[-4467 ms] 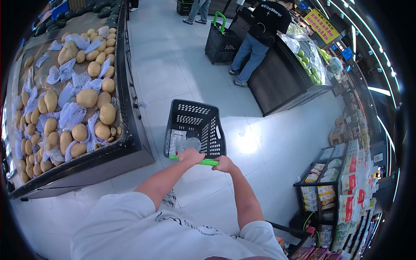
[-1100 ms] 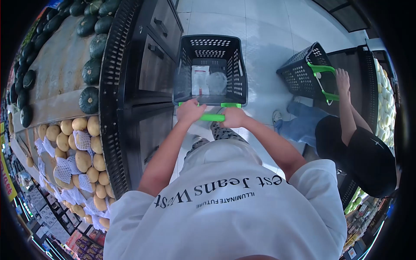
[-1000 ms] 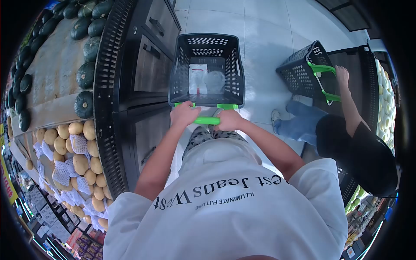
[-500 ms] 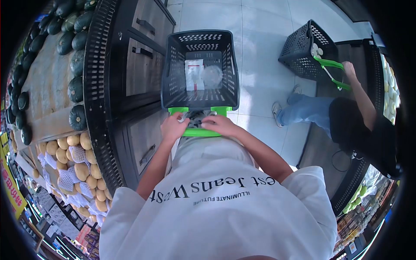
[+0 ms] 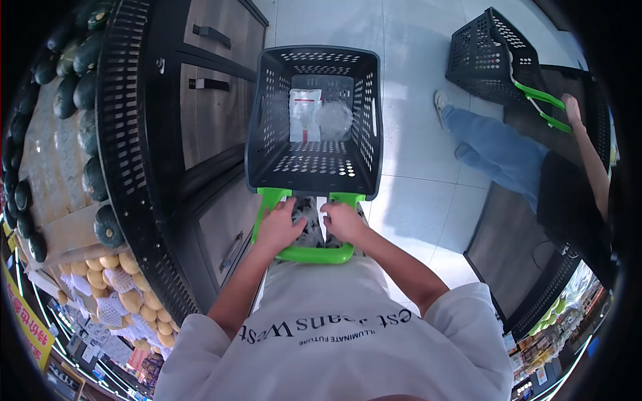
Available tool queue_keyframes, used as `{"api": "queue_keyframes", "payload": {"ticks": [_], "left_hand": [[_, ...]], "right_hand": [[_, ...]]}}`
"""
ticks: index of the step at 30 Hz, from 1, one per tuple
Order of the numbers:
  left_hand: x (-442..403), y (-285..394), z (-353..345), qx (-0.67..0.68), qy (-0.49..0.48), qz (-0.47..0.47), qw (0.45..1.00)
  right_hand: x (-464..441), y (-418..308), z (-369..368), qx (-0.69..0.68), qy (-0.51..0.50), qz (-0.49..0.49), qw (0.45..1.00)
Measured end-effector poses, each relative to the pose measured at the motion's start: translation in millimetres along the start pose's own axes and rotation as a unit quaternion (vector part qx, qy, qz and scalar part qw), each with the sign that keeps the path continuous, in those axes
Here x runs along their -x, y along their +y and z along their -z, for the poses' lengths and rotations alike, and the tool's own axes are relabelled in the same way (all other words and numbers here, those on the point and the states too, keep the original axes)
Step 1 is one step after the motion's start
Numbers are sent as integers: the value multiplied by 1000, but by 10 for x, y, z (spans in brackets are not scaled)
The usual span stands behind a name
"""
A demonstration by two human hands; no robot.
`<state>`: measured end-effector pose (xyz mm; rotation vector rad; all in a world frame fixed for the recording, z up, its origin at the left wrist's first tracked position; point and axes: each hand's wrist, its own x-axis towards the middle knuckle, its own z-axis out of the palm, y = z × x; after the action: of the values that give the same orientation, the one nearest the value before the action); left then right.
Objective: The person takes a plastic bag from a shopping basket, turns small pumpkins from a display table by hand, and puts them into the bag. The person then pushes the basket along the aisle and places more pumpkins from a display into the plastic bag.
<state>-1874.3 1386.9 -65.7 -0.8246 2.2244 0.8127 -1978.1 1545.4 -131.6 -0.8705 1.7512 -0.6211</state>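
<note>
My left hand [image 5: 279,227] lies at the left arm of a green basket handle [image 5: 315,254], its fingers apart. By the handle's right arm is my right hand [image 5: 344,221], fingers loosely bent and apart, touching or just above it. Neither hand is wrapped round the crossbar, which is close to my shirt. The handle joins a black perforated basket [image 5: 314,180] in front of me. Inside the basket are a white packet with red print [image 5: 305,115] and a clear plastic bag or wrap [image 5: 334,120], side by side.
Left, a produce stand [image 5: 127,134] with drawers holds dark green squashes [image 5: 108,226] and potatoes [image 5: 131,300]. On the right a person in jeans [image 5: 501,144] holds another black basket [image 5: 491,60] by its green handle, beside a dark display counter [image 5: 505,247].
My hands have shifted off the crossbar to the handle's side arms. The handle has tipped toward me. The produce stand has slid left in view; the other person and basket have shifted right.
</note>
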Motion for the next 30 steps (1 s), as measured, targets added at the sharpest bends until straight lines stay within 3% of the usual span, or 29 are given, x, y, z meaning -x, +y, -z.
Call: {"api": "queue_keyframes", "payload": {"ticks": [3, 5, 8, 11, 12, 15, 16, 19, 22, 23, 25, 26, 28, 29, 30], "left_hand": [[-289, 45, -120, 9, 7, -95, 995], [-362, 71, -171, 58, -16, -130, 990], [-364, 9, -271, 186, -46, -80, 978], [-333, 59, -233, 200, -69, -30, 977], [-340, 70, -234, 192, -75, -17, 978], [-376, 10, -314, 145, -24, -63, 987], [-375, -15, -351, 137, -86, -14, 987], [-339, 14, -387, 90, -120, -110, 983], [-336, 63, -412, 153, -98, -98, 979], [-345, 46, -410, 164, -83, -89, 979], [-350, -18, -448, 208, -89, -71, 972], [-360, -30, -453, 221, -104, -62, 968], [-321, -107, -548, 258, -149, -44, 954], [-302, -119, -596, 263, -140, -31, 954], [-288, -130, -640, 267, -129, -20, 955]], "right_hand": [[-85, 1, -136, -28, 42, 93, 994], [-150, 64, -235, -38, 44, 69, 996], [-291, 162, -335, -46, 36, 14, 998], [-543, 397, -433, -7, 146, 97, 984], [-626, 454, -434, -20, 145, 83, 986], [-1037, 655, -622, -91, 235, -9, 968], [-1185, 739, -660, -151, 177, -103, 967], [-1725, 1135, -927, -264, 244, -210, 909], [-2170, 1503, -816, -371, 241, -340, 830], [-2340, 1958, -1107, -257, 293, -312, 866], [-2603, 2370, -1068, -212, 268, -407, 847], [-2705, 2714, -1226, -231, 293, -416, 829], [-2966, 3485, -1479, -399, 275, -416, 770], [-3016, 3214, -1121, -448, 230, -457, 733], [-3074, 3176, -1010, -471, 216, -440, 733]]}}
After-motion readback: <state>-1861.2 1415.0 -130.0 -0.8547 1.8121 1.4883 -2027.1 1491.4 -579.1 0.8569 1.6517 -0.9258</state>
